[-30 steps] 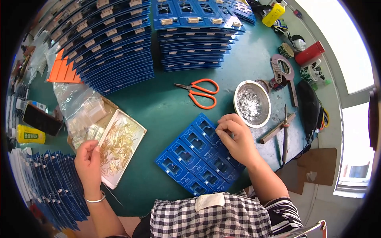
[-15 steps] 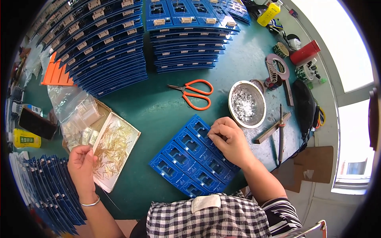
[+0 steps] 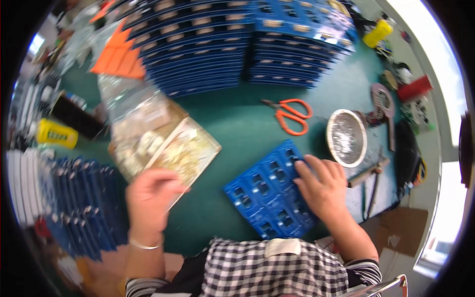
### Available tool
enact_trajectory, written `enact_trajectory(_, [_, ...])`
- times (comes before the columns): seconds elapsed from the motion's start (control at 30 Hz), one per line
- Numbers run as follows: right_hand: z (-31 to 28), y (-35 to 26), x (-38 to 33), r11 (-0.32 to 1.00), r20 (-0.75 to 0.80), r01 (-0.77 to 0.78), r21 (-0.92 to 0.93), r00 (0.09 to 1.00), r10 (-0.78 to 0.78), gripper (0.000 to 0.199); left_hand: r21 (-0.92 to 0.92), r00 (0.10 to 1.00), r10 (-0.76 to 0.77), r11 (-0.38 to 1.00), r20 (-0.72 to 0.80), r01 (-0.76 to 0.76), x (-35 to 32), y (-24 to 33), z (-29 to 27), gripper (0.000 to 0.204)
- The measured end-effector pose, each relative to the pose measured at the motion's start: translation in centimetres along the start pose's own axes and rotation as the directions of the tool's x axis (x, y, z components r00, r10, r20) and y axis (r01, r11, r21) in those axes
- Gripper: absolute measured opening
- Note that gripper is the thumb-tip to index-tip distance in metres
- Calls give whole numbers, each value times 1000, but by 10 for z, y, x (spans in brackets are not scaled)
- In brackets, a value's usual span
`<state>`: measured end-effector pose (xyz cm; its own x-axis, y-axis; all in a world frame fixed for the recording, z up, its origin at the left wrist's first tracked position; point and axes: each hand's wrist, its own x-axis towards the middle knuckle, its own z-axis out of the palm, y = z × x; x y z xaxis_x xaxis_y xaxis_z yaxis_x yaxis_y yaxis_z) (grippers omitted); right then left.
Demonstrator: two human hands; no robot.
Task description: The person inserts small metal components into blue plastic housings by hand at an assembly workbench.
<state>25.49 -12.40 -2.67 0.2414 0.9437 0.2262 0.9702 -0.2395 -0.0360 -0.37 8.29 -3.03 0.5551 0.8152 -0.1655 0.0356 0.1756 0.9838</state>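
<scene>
Both hands are working low over the green table: the right hand is lying spread, fingers flat, steadying the blue compartment tray, while the left hand is curling loosely over the shallow box of pale parts, apparently picking; its grip is unclear.

Black-white checked top, striped sleeves, thin bracelet on left wrist; hands bare.

Scissors behind tray — bowl right.
</scene>
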Motion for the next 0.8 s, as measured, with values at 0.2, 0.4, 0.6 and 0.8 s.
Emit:
enact_trajectory(0.2, [-8,-5,-5,997,141,1,-81,990,10,52,-252,902,-215,912,374,322,-15,-27,45,19])
enact_trajectory(0.4, [-8,-9,-4,998,160,-16,-68,987,27,55,-185,892,-249,924,377,336,-15,-32,53,24])
enact_trajectory(0.6, [-5,-26,7,819,26,-71,569,997,68,24,156,925,-149,983,350,99,-16,-20,63,43])
enact_trajectory(0.8, [4,-54,22,666,92,-66,743,996,-4,16,261,929,-36,963,368,-66,-17,-18,71,48])
